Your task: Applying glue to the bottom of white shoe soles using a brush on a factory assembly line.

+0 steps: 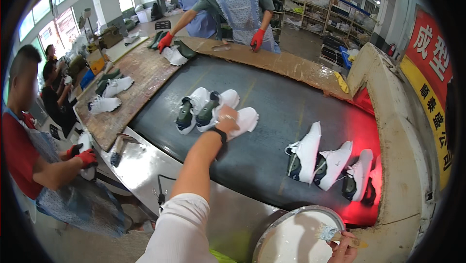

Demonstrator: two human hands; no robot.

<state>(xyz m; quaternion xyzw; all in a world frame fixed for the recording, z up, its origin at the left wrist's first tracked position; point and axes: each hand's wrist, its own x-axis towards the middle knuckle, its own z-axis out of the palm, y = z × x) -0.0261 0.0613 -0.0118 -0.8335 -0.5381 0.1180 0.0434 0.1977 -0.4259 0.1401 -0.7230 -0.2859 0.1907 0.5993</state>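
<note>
My left hand [228, 119], with a dark band at the wrist, reaches over the belt and has its fingers closed at the near end of a white shoe sole [246, 121]. Beside it, to the left, lie white soles paired with dark green shoe uppers [185, 113]. At the lower right my right hand [343, 249] grips a wooden-handled brush [335, 235], its bristles coated white. The brush is above a round bucket [268, 231] of white liquid.
More white soles with green uppers [303, 154] stand on the dark belt [262, 154] by the red-lit machine opening [366, 117]. A co-worker in red gloves [165, 41] handles shoes across the belt. Another co-worker [29, 151] works at the left. A wooden board [145, 76] bears more shoes.
</note>
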